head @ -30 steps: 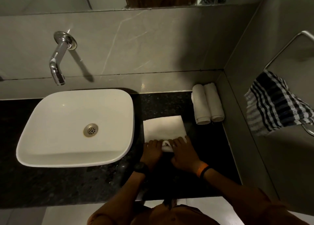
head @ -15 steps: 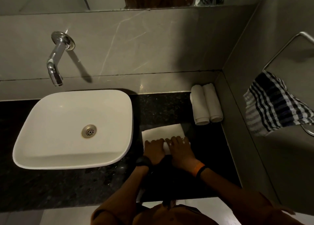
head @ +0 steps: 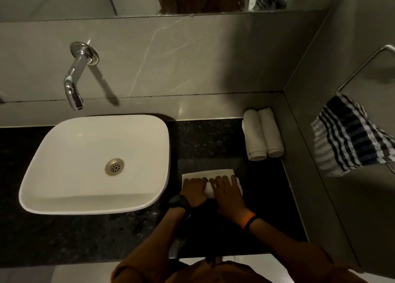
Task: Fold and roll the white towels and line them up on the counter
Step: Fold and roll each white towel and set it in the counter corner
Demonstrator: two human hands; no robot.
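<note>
Less flat towel [head: 208,173] than before, roll mostly hidden under left hand [head: 194,191] and right hand [head: 227,191], grip indiscernible.

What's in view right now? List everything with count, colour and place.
rolled towels: 2, white, side by side in the counter's back right corner
towel being rolled: 1, white, right of the sink
sink: 1, white, on the counter
counter: 1, black speckled
tap: 1, chrome, wall above sink
checked cloth: 1, dark and white, on right wall rail
left hand, right hand: pressing on the roll
</note>
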